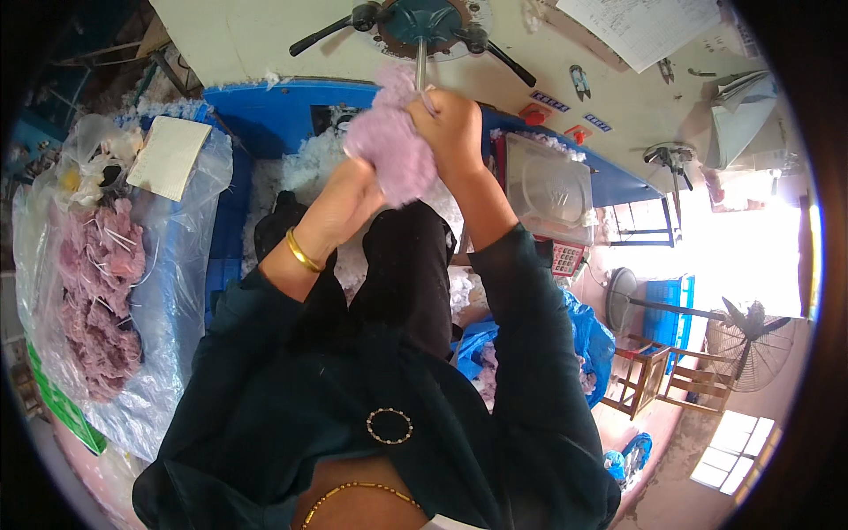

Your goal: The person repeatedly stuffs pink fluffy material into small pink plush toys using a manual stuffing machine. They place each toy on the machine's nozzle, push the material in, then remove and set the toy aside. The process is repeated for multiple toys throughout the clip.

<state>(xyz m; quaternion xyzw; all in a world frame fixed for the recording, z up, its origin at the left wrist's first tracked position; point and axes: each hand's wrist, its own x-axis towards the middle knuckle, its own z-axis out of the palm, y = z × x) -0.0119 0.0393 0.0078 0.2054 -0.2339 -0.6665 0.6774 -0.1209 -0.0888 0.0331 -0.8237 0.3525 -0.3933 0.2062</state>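
Observation:
A fluffy pink plush piece is at the end of a thin metal tube that sticks out from the machine's front. My right hand is closed around the plush beside the tube's end, its thumb uppermost. At the plush's lower left side, my left hand grips its edge; a gold bangle circles that wrist. The plush is slightly blurred, and its far side and some of my fingertips are hidden.
Black-handled levers flank the tube. Clear plastic holding pink plush pieces lies at the left. White fluff collects below the machine. Snips and papers lie on the pale worktop; a transparent lidded bin stands right.

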